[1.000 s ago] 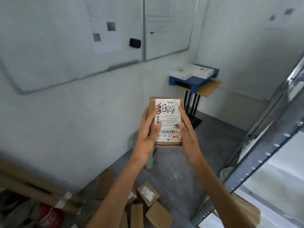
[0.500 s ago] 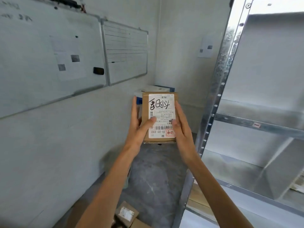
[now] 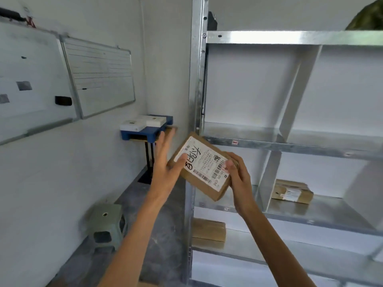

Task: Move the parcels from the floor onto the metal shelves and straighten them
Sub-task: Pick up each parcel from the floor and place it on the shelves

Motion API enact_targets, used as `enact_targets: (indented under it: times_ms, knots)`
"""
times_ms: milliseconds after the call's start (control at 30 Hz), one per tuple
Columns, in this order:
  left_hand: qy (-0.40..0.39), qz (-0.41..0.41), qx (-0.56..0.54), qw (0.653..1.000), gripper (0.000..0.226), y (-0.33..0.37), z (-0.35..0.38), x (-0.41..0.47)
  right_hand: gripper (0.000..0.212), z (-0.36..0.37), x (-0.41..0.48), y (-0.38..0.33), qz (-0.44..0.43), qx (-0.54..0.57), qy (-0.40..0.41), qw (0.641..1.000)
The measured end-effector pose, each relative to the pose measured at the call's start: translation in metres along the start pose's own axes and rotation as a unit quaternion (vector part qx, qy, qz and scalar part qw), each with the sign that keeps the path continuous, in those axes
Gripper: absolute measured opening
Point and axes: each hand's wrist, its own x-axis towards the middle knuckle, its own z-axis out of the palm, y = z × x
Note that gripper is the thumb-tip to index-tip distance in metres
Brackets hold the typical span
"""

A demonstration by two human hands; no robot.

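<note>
R hand fingers grip tilted parcel; L hand fingers straight, thumb maybe touching it.

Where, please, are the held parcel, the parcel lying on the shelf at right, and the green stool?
held parcel (image 3: 204, 162): head view, on its white label.
shelf parcel (image 3: 292, 195): head view, on its front side.
green stool (image 3: 110, 219): head view, on its seat.

parcel: brown cardboard
label: white, black handwriting, barcodes, red mark
shelves: shiny silver-grey
stool: pale green
floor: mottled dark grey
whiteboard: white, ruled lines
</note>
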Motion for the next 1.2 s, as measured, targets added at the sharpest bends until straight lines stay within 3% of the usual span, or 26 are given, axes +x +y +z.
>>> enact_targets:
  times_ms: [67,167,300,500,633,700,800,900,1000,1100,1200]
  knots:
    - [-0.111,0.017,0.027,0.993,0.060,0.006,0.005,-0.001,0.039,-0.026,-0.005,-0.012,0.011,-0.016,-0.005,1.000]
    - [-0.201,-0.021,-0.037,0.979,0.070,0.018,0.025,-0.010,0.037,-0.053,-0.007,-0.029,0.025,-0.040,-0.011,0.999]
    - [-0.259,-0.060,-0.101,0.959,0.073,0.016,0.050,-0.014,0.047,-0.078,-0.016,-0.042,0.027,-0.069,0.004,0.997]
    - [-0.337,-0.056,-0.101,0.934,0.044,0.020,0.069,0.003,0.044,-0.097,-0.024,-0.052,0.035,-0.064,0.045,0.996]
    - [-0.383,-0.048,-0.121,0.915,0.041,0.026,0.075,0.016,0.054,-0.108,-0.031,-0.061,0.033,-0.090,0.032,0.995]
    - [-0.361,-0.024,-0.134,0.922,0.040,0.026,0.085,0.012,0.069,-0.112,-0.033,-0.063,0.026,-0.097,0.046,0.994]
    - [-0.282,-0.008,-0.183,0.942,0.037,0.018,0.111,-0.005,0.072,-0.116,-0.036,-0.065,0.009,-0.039,0.124,0.992]
    - [-0.181,-0.020,-0.237,0.954,0.038,0.009,0.138,-0.024,0.084,-0.122,-0.055,-0.064,0.016,-0.013,0.221,0.975]
    - [-0.095,-0.040,-0.272,0.957,0.045,0.011,0.170,-0.044,0.097,-0.117,-0.078,-0.049,0.015,-0.020,0.253,0.967]
    - [-0.082,-0.011,-0.255,0.963,0.043,0.019,0.204,-0.067,0.087,-0.112,-0.081,-0.042,-0.020,0.009,0.293,0.956]
    - [-0.123,0.006,-0.229,0.966,0.030,0.024,0.224,-0.080,0.077,-0.136,-0.083,-0.058,-0.051,0.039,0.360,0.931]
